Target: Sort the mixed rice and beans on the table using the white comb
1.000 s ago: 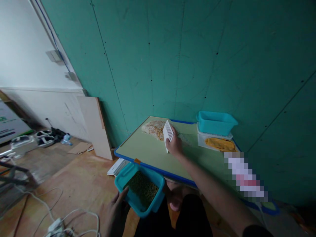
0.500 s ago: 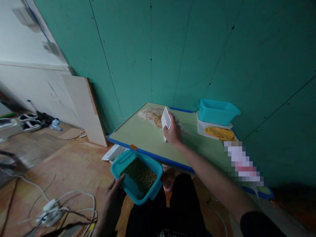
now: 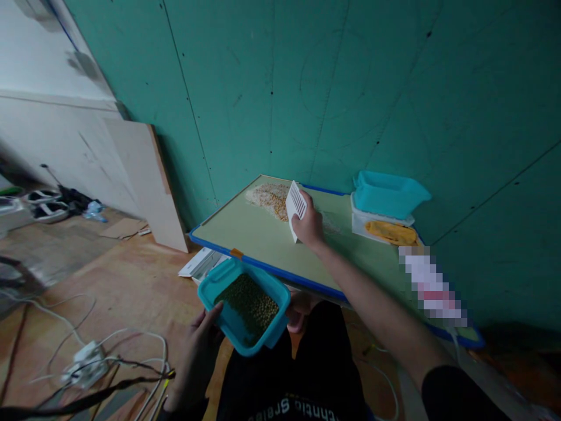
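Observation:
My left hand [image 3: 205,334] grips the near left rim of a turquoise plastic tub [image 3: 279,333], thumb over the edge. Small dark green beans [image 3: 239,295] and paler round beans [image 3: 266,310] lie in the tub, which is below the table's front edge, over my lap. My right hand [image 3: 309,225] is closed round a white slotted scoop [image 3: 294,206], held upright with its lower edge at the tabletop. Beside the scoop, a spread heap of pale grains with yellow kernels [image 3: 274,197] lies on the table; my hand and the scoop hide its right part.
The pale green table [image 3: 228,231] has a blue edge and stands against a green wall [image 3: 245,88]. At its right are a second turquoise tub [image 3: 390,196] on a white container [image 3: 359,223], and a yellow cloth-like item [image 3: 391,233]. A power strip [image 3: 85,363] and cables lie on the floor.
The view has tilted and shifted slightly. Both hands keep their holds, and the scoop stays at nearly the same place beside the heap.

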A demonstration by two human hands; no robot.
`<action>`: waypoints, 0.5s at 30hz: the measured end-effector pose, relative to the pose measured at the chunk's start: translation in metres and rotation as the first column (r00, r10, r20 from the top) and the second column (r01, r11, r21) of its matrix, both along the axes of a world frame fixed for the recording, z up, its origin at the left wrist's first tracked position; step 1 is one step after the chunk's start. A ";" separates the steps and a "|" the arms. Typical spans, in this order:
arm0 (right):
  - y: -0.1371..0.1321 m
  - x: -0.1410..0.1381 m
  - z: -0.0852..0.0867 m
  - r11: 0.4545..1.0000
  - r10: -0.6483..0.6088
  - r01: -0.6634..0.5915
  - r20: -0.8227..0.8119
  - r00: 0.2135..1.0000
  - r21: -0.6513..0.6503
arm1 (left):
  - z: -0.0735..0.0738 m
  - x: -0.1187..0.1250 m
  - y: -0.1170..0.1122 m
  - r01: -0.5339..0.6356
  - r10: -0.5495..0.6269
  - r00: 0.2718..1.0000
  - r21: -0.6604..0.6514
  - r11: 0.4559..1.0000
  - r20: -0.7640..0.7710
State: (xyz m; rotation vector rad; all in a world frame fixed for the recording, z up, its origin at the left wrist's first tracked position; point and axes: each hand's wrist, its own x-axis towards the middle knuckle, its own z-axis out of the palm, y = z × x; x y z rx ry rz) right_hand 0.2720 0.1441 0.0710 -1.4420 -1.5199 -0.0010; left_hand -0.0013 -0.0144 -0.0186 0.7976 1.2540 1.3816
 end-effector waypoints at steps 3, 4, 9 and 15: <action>-0.002 0.001 0.000 0.999 0.034 -0.034 0.004 0.999 0.033 | -0.010 -0.005 0.000 0.034 -0.034 0.998 0.005 0.999 0.052; -0.004 0.001 0.001 0.999 0.036 -0.036 0.004 0.999 0.029 | -0.012 -0.007 0.000 0.055 -0.053 0.995 -0.023 0.998 0.086; -0.013 0.000 0.004 0.999 0.017 -0.017 -0.001 1.000 -0.038 | -0.013 -0.009 0.003 0.083 -0.040 0.966 -0.159 0.984 0.254; -0.008 0.003 0.004 0.995 -0.029 0.030 0.019 0.999 -0.091 | -0.007 -0.010 0.003 0.046 -0.001 0.967 -0.172 0.984 0.255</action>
